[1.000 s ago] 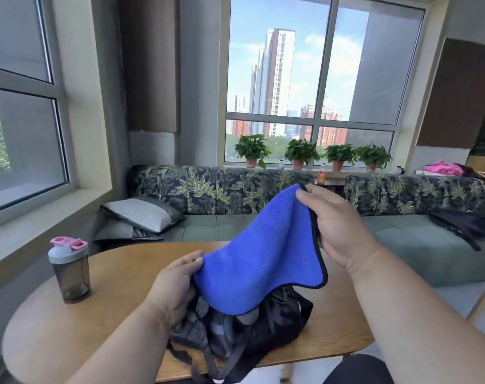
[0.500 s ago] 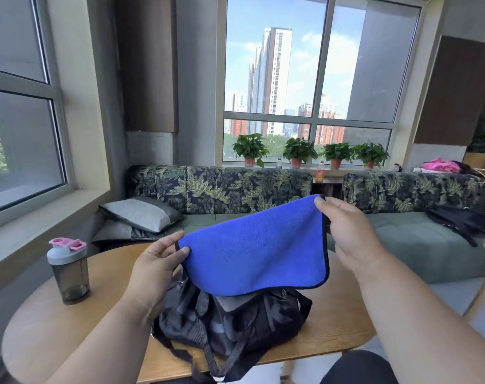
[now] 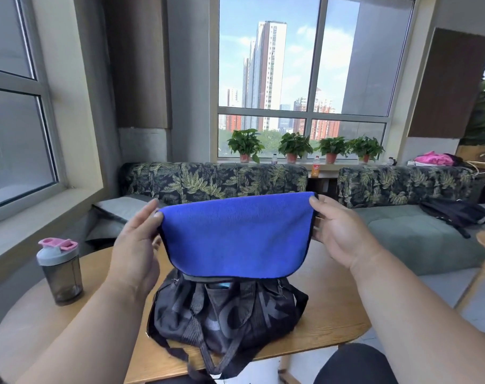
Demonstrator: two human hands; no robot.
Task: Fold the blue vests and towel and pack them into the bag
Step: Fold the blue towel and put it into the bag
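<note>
A black bag [image 3: 227, 314] is seen nearest, resting on a round wooden table [image 3: 332, 322] at the 6 o'clock edge, its straps trailing over the table rim. Its top is open; a sliver of blue is glimpsed inside, not identifiable. Directly above it a blue towel [image 3: 235, 234] is held up, stretched flat: its upper corner at 9 o'clock is pinched by the left hand [image 3: 137, 245], its corner at 3 o'clock by the right hand [image 3: 338, 234]. At 8 o'clock a grey shaker bottle [image 3: 59, 270] with a pink lid stands closed. Beyond, a leaf-patterned sofa [image 3: 213, 181] and potted plants [image 3: 294, 146] are seen at 12 o'clock.
</note>
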